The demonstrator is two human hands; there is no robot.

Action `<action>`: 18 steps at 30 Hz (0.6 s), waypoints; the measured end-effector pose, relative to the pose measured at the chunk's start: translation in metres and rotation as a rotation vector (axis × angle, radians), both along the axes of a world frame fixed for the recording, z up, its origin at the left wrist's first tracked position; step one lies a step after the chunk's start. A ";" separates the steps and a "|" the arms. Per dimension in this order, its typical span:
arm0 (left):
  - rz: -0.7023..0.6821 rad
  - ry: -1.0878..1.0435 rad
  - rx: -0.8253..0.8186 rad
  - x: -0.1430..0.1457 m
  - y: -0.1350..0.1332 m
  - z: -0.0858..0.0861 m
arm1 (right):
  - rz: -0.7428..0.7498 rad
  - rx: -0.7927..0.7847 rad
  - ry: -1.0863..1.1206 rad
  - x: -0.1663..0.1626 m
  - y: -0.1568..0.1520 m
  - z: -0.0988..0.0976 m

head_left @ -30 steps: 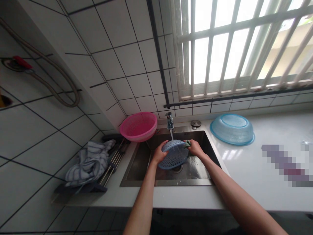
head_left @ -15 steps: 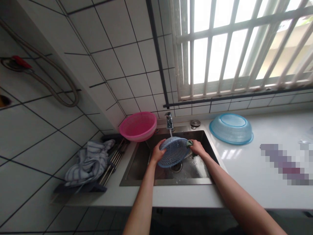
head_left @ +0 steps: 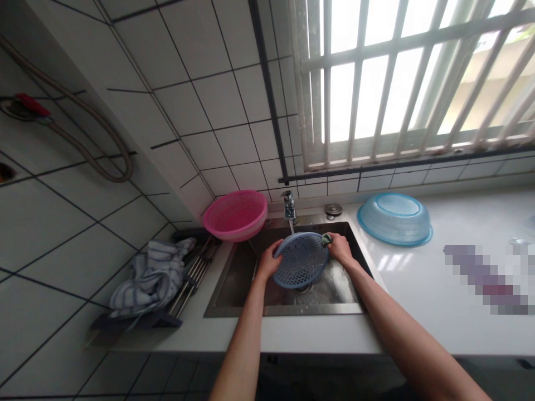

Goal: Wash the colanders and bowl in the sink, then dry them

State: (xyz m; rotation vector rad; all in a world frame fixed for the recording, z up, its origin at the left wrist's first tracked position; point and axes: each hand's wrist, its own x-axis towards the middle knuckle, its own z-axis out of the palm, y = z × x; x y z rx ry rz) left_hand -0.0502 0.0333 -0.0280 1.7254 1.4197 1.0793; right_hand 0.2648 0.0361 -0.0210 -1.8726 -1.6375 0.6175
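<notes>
A blue plastic colander [head_left: 298,263] is held tilted over the steel sink [head_left: 246,295], its perforated inside facing me. My left hand [head_left: 270,260] grips its left rim, thumb on the inner side. At the upper right rim, my right hand [head_left: 340,248] is closed on a small green cloth [head_left: 326,239] that it presses against the colander. Water runs from the chrome faucet [head_left: 288,206] behind the colander's upper edge. The colander partly covers the drain [head_left: 304,289].
A pink basket [head_left: 236,217] stands at the sink's back left corner. An upturned light-blue basin [head_left: 396,220] lies right of the sink. A drain plug [head_left: 333,210] sits behind the sink. On the left, a striped cloth [head_left: 148,275] rests beside a metal roll-up rack [head_left: 194,278].
The colander has turned more toward me and shifted slightly right. My right hand, with the green cloth, has moved a little up and to the right along the rim.
</notes>
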 end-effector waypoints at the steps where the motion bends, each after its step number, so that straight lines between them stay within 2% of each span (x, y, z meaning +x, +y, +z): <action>1: 0.014 0.022 0.009 -0.001 -0.001 0.000 | 0.004 0.028 0.020 -0.001 0.000 0.001; 7: 0.040 0.068 0.022 -0.001 -0.003 -0.002 | 0.110 0.234 0.122 -0.010 -0.006 0.009; 14: 0.001 0.131 0.021 0.004 -0.003 0.003 | 0.297 0.377 0.142 -0.021 -0.011 0.015; 18: -0.029 0.152 0.034 0.007 -0.005 0.008 | 0.354 0.417 0.147 -0.025 -0.013 0.017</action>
